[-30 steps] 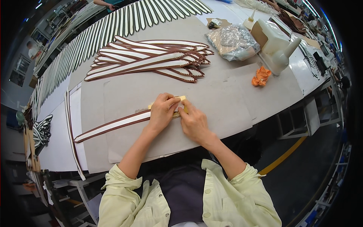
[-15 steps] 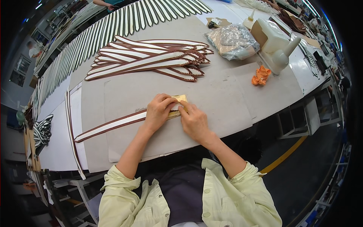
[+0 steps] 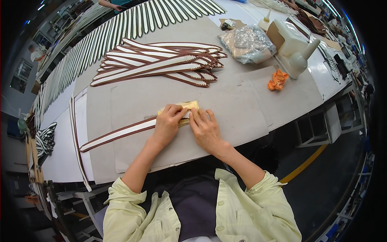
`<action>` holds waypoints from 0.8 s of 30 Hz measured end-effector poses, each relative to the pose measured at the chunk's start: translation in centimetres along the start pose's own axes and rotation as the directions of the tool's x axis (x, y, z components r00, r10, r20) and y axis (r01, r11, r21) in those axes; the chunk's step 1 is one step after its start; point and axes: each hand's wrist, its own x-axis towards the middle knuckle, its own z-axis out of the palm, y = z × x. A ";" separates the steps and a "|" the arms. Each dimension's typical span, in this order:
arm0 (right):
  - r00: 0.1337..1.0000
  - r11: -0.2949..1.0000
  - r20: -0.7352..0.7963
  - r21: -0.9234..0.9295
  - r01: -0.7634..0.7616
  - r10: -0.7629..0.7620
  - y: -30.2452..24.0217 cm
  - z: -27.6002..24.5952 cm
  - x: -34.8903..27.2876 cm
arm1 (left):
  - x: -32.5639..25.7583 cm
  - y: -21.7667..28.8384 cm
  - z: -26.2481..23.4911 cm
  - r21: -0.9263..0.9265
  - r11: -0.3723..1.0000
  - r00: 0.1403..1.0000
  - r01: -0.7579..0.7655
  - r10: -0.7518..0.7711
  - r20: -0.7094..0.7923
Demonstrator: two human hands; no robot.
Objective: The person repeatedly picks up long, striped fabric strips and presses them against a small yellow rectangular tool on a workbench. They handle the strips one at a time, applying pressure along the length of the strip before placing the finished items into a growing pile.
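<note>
A long strap (image 3: 121, 135), white down the middle with brown edges, lies slantwise on the table in front of me. Its right end rests by a small yellow block or jig (image 3: 192, 104), mostly covered by my fingers. My left hand (image 3: 167, 124) is closed over the strap near that end, thumb and fingertips pinching its edge. Close beside it, my right hand (image 3: 204, 130) has its fingertips bent and pressed down on the end of the strap. The exact fold under the fingertips is hidden.
Beyond my hands lies a pile of brown-edged straps (image 3: 161, 60); behind it runs a long row of dark-edged straps (image 3: 137, 22). At right are a plastic-wrapped package (image 3: 248, 44), a white squeeze bottle (image 3: 299, 64) and a crumpled orange piece (image 3: 277, 80). Another person's hand (image 3: 117, 7) shows at the far edge.
My right hand's fingers have spread slightly and shifted along the strap end. The left hand has moved a little left, uncovering more of the yellow block.
</note>
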 end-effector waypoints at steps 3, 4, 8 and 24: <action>1.000 0.998 -0.015 0.069 -0.003 0.004 0.2 0.1 0.1 | -0.4 0.8 -0.1 0.061 0.998 1.000 -0.030 0.030 0.008; 1.000 0.995 -0.020 0.097 -0.003 0.005 0.2 0.2 0.1 | -0.5 0.9 0.0 0.076 0.996 0.999 -0.035 0.035 0.002; 1.000 0.993 0.005 0.116 0.024 -0.024 0.3 0.2 0.2 | -0.5 1.0 0.0 0.085 0.996 0.999 -0.041 0.042 -0.014; 0.998 0.975 0.020 0.214 0.057 -0.063 0.6 0.6 1.0 | -1.7 1.4 0.6 0.055 0.993 0.992 0.105 -0.100 -0.082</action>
